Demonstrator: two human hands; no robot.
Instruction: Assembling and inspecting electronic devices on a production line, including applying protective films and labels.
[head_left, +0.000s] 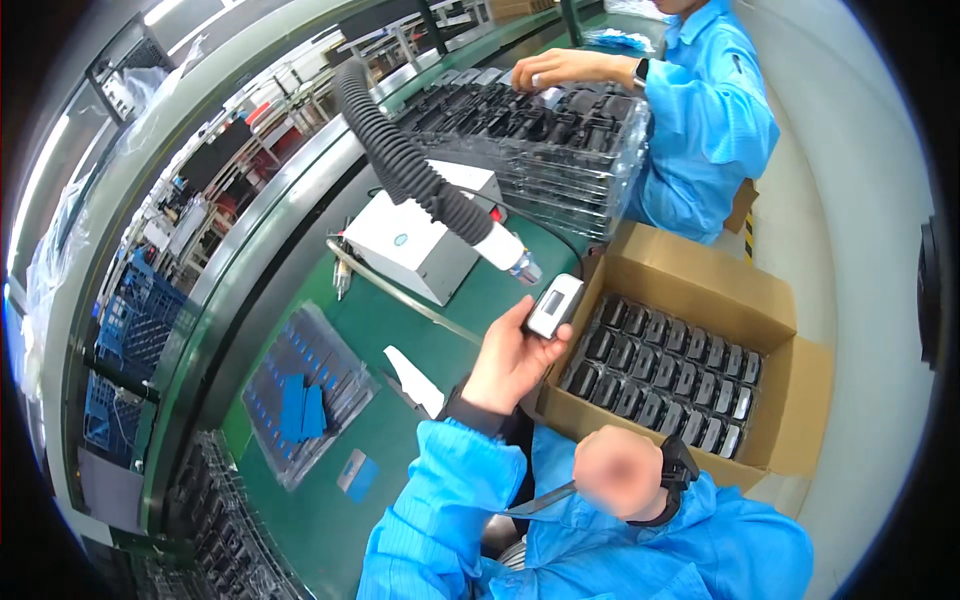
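My left hand [515,362] has its fingers closed around a small white device [556,305] with a dark little window in its face. The device is just below the metal tip of a nozzle [508,256] on a black corrugated hose [400,165]. My right hand [618,472] is close to my body, beside the near side of an open carton [575,405]; it is blurred and its fingers cannot be made out. A black piece [680,464] is at its wrist. In the carton, rows of black devices [660,365] stand in a tray.
A white box unit [410,235] stands on the green bench [350,300]. On the left lie a clear tray [300,390] with blue strips and a small card [357,475]. Stacked clear trays [570,170] of black parts stand beyond, where a blue-sleeved co-worker's hand [570,68] reaches.
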